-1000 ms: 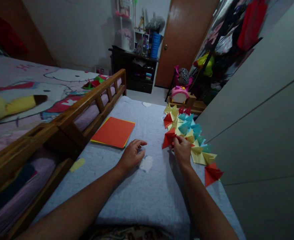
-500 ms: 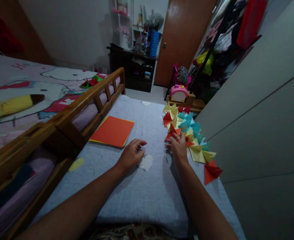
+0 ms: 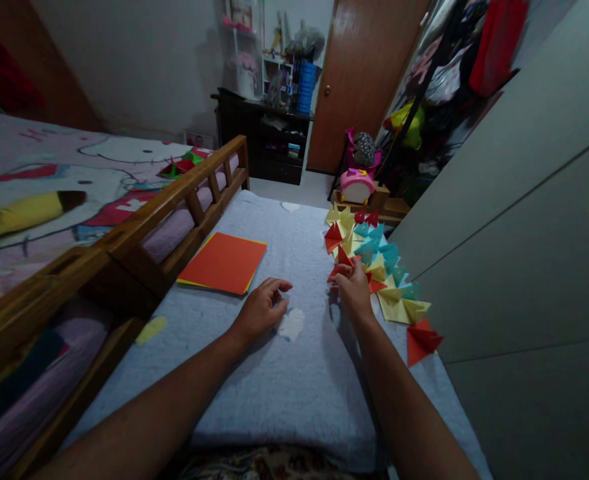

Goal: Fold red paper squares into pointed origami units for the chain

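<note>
My right hand [image 3: 355, 288] is at the left edge of a cluster of folded paper figures, its fingers curled and closed on an orange origami figure [image 3: 343, 256]; the fingers cover part of it. Beside it stand pale yellow origami figures [image 3: 397, 307], teal ones [image 3: 388, 253] and a few red ones. One orange origami figure [image 3: 423, 341] sits apart, nearer to me. My left hand [image 3: 263, 307] rests on the cloth with its fingers loosely bent and apart, holding nothing. Past it lies a stack of square paper sheets [image 3: 224, 263], orange on top, with yellow and other edges showing.
A pale blue patterned cloth [image 3: 274, 393] covers the surface in front of me. A wooden rail [image 3: 174, 203] runs along the left, with a bed [image 3: 64, 160] behind it. On the right rises a pale panelled surface [image 3: 514, 267]. A dark cabinet [image 3: 259, 147] stands beyond the far end.
My right hand's fingers have drawn in from spread to curled around the orange origami figure. The left hand has kept its pose. The whole view has shifted slightly.
</note>
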A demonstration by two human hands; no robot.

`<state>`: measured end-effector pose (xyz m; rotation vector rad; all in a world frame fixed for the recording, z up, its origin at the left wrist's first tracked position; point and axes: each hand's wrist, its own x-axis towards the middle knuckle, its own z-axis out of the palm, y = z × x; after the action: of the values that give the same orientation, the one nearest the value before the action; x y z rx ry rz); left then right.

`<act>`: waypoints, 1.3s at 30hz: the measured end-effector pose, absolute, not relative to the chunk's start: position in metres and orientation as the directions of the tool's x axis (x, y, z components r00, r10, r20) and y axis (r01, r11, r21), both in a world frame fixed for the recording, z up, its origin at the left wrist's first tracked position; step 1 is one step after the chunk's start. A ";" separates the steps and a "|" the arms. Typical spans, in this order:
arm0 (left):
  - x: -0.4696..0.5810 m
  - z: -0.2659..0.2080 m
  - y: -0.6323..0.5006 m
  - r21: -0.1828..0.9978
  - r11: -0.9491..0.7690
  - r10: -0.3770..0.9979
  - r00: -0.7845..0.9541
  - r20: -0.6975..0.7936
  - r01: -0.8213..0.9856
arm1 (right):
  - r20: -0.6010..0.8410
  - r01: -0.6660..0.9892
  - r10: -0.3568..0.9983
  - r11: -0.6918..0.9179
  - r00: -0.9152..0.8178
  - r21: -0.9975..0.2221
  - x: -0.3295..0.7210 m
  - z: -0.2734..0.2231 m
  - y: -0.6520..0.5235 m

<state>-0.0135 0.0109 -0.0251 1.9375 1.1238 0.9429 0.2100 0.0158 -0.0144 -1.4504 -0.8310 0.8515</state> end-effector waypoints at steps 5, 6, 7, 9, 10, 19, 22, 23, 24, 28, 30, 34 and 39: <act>-0.013 -0.024 0.010 0.839 -0.375 0.904 0.356 0.236 0.395 | -0.061 -0.079 0.888 -0.028 0.455 -0.996 0.211 -0.014 0.019; -0.013 -0.025 0.010 0.839 -0.375 0.903 0.359 0.235 0.394 | -0.059 -0.100 0.886 -0.014 0.461 -0.995 0.211 -0.014 0.018; -0.013 -0.025 0.011 0.839 -0.375 0.903 0.361 0.235 0.393 | -0.055 -0.132 0.883 0.008 0.466 -0.991 0.210 -0.014 0.017; -0.013 -0.025 0.011 0.839 -0.377 0.901 0.363 0.235 0.392 | -0.045 -0.216 0.880 0.066 0.473 -0.974 0.210 -0.014 0.017; -0.014 -0.025 0.011 0.839 -0.376 0.902 0.363 0.235 0.392 | -0.041 -0.260 0.882 0.094 0.470 -0.961 0.209 -0.014 0.017; -0.013 -0.024 0.010 0.840 -0.373 0.903 0.361 0.232 0.394 | -0.064 -0.364 0.852 0.153 0.519 -0.919 0.194 -0.014 0.013; -0.014 -0.023 0.010 0.841 -0.373 0.902 0.365 0.230 0.392 | -0.039 -0.304 0.855 0.141 0.518 -0.942 0.189 -0.015 0.010; -0.014 -0.023 0.010 0.842 -0.370 0.902 0.367 0.226 0.392 | -0.036 -0.293 0.858 0.134 0.512 -0.947 0.188 -0.016 0.010; -0.014 -0.022 0.010 0.843 -0.367 0.903 0.367 0.222 0.394 | -0.038 -0.293 0.862 0.130 0.505 -0.947 0.188 -0.017 0.011; -0.014 -0.022 0.010 0.846 -0.357 0.907 0.364 0.212 0.396 | -0.069 -0.362 0.870 0.130 0.488 -0.923 0.194 -0.021 0.017; -0.013 -0.021 0.009 0.849 -0.354 0.908 0.364 0.210 0.393 | -0.086 -0.381 0.874 0.119 0.479 -0.917 0.198 -0.021 0.020; -0.013 -0.021 0.009 0.853 -0.352 0.907 0.364 0.210 0.385 | -0.089 -0.385 0.877 0.114 0.473 -0.916 0.199 -0.020 0.021; -0.014 -0.022 0.009 0.870 -0.329 0.913 0.359 0.193 0.368 | -0.117 -0.396 0.865 0.100 0.488 -0.913 0.194 -0.017 0.019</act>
<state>-0.0140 0.0093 -0.0220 1.8692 1.1178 0.9171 0.1944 0.0186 -0.0175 -1.1109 -0.5226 0.9969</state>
